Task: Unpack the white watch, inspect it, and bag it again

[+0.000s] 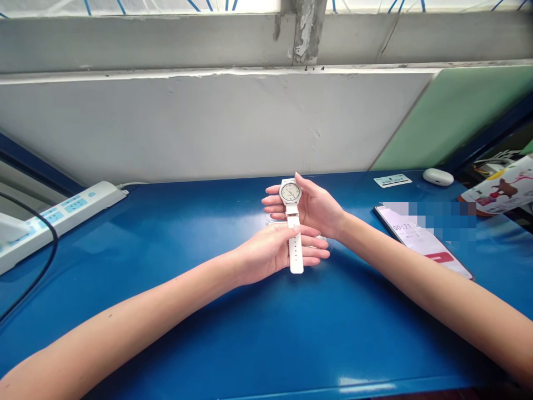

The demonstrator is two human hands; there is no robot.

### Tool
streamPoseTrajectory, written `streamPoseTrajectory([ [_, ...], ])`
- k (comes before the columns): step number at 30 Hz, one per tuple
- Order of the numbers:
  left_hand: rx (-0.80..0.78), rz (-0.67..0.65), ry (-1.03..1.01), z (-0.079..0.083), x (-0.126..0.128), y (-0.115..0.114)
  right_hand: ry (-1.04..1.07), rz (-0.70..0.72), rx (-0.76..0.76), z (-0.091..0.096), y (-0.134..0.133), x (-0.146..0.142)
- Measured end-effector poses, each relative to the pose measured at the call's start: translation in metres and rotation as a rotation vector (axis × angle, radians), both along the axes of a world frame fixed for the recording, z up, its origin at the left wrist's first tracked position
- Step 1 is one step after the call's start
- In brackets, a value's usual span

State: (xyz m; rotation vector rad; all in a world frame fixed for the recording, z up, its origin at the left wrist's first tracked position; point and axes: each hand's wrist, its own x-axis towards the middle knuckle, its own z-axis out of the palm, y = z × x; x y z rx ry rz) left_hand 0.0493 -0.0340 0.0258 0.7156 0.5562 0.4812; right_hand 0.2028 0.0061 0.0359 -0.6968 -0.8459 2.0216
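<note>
A white wristwatch (296,250) lies lengthwise across both my hands, its round dial facing up at the far end. My left hand (270,250) holds the strap, thumb on top and fingers stretched out flat beneath it. Behind the dial, the fingers of my right hand (318,208) support the watch, with the thumb raised near the dial's upper edge. The strap's holed end hangs past my left fingers toward me. Something pale, mostly hidden, lies on the desk beneath my hands; I cannot make out what it is.
The hands are above a blue desk (200,339). A white power strip (62,219) and a black cable (54,244) are at left. To the right are a phone (410,230) showing a timer, a card (392,180), a white earbud case (438,177) and a printed item (499,186). A wall (208,128) stands behind.
</note>
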Motion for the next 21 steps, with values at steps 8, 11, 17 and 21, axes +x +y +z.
streamPoseTrajectory([
  [8, -0.019, 0.052, 0.056, 0.008, 0.001, -0.002, 0.020, -0.020, 0.013, 0.005, -0.001, -0.001],
  [11, -0.031, 0.061, 0.080, 0.011, 0.001, -0.002, 0.014, -0.008, 0.021, 0.006, -0.002, -0.001],
  [17, -0.006, 0.023, 0.131, 0.010, 0.000, 0.000, 0.016, 0.059, 0.065, 0.005, -0.002, 0.002],
  [21, 0.015, -0.012, 0.120, 0.010, -0.001, 0.000, 0.027, 0.094, 0.080, 0.007, -0.001, 0.005],
])
